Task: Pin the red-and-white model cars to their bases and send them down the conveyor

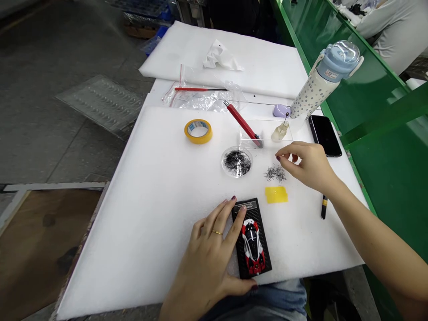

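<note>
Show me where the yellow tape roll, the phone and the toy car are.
Yellow tape roll (201, 139): head view, on the front side of the ring.
Phone (325, 135): head view, on the middle of its dark screen.
Toy car (253, 243): head view, on the middle of its body.

"What place do I have on camera?"
"Looks like a workshop or factory: I see a foam-topped worktable (143, 191), green partition (374, 96), another person (394, 35) beyond it."
"Floor?"
"Bare grey floor (36, 84), with a clear molded plastic tray (100, 104) lying there."
</note>
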Tool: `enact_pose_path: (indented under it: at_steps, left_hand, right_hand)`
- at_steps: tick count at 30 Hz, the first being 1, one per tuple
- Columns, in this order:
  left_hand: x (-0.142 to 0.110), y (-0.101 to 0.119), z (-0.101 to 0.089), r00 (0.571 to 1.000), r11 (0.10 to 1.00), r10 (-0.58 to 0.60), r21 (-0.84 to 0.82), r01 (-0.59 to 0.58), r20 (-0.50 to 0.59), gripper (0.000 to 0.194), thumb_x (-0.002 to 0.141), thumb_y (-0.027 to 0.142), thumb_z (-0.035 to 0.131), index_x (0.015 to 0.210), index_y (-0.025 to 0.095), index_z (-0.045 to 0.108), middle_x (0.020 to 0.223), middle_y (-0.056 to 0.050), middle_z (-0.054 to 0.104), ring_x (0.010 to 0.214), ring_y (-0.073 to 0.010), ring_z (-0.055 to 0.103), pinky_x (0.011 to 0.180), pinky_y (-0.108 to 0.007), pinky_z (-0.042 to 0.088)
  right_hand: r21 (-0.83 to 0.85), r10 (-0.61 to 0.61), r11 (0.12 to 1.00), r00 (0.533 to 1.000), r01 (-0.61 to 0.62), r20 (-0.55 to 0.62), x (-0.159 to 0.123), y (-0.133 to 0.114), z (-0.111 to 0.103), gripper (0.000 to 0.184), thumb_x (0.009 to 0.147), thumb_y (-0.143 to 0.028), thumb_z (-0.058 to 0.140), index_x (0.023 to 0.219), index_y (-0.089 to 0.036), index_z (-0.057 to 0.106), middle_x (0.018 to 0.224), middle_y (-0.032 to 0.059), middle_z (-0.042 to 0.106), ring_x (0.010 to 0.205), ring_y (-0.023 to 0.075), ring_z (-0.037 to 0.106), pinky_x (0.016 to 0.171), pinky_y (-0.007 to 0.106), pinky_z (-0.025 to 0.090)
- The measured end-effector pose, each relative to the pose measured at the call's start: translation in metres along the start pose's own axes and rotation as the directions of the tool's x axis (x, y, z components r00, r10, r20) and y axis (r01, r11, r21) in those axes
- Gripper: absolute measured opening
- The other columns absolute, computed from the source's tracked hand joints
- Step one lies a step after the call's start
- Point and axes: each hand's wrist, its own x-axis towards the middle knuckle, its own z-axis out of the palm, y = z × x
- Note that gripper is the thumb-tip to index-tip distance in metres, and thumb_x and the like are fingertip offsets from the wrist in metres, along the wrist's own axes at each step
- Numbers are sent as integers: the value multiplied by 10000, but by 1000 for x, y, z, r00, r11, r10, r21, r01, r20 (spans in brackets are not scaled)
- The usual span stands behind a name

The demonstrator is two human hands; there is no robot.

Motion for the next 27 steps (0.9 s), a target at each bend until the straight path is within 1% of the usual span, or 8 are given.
enact_pose_path:
  at_steps: [3,5,8,11,13,17,21,27]
  left_hand:
    - [0,1,0,1000,1000,-3,2,3,2,1288,466,815,786,1463,85,420,1487,-250,482,1304,-356,433,982,-394,285]
    - [0,1,0,1000,1000,-6,6,6,-4,1269,477,819,775,1457,90,429,1483,-248,491,1300,-355,440,978,-396,287]
    - [1,1,0,1000,1000,-2,5,2,-14,1256,483,819,771,1447,84,442,1476,-251,498,1293,-356,445,963,-395,294]
    - [1,0,1,1000,1000,8,1,-8,-12,1272,473,813,785,1451,76,440,1481,-256,490,1297,-361,438,963,-399,296]
    - [0,0,1,1000,1000,12,-1,-12,-10,1282,470,808,792,1458,75,432,1489,-257,479,1302,-364,433,968,-402,296]
    - [-2,-1,0,1000,1000,12,-13,-12,3,1270,479,767,820,1467,75,424,1497,-260,463,1304,-368,434,973,-406,302]
    - [-2,-1,1,1000,1000,8,-19,-8,-1,1233,510,762,812,1461,75,434,1490,-255,470,1297,-371,450,966,-405,309]
    - [-2,-2,3,1000,1000,-2,-9,2,1,1216,551,827,733,1478,110,411,1507,-244,462,1305,-374,462,963,-410,310]
  right_hand:
    - [9,60,998,998,-60,12,2,-9,4,168,839,-156,594,865,-188,757,742,25,716,589,150,585,582,292,426]
    - [-7,50,999,999,-49,22,1,-14,3,177,839,-136,591,878,-186,757,753,26,720,610,158,603,583,297,429]
    - [7,-94,996,994,93,49,-6,-13,-7,175,894,-141,580,927,-176,748,811,43,730,677,171,647,632,306,479]
    - [-8,-277,960,950,281,147,-18,-4,-17,215,975,-157,523,996,-164,736,902,75,734,805,200,681,704,324,523]
    - [-73,-324,935,921,346,215,-26,6,-21,240,995,-146,494,1035,-169,729,929,76,734,820,206,685,697,329,529]
    - [-154,-278,938,940,310,198,-40,23,-23,216,989,-131,513,1064,-161,714,947,75,738,773,190,694,640,309,524]
    - [-68,-274,955,945,289,176,-47,27,-17,203,988,-131,525,1046,-150,718,934,71,739,749,167,701,642,284,543]
    - [-26,-265,961,948,274,173,-48,25,-9,198,983,-152,542,1007,-162,739,895,64,728,728,163,693,628,279,547]
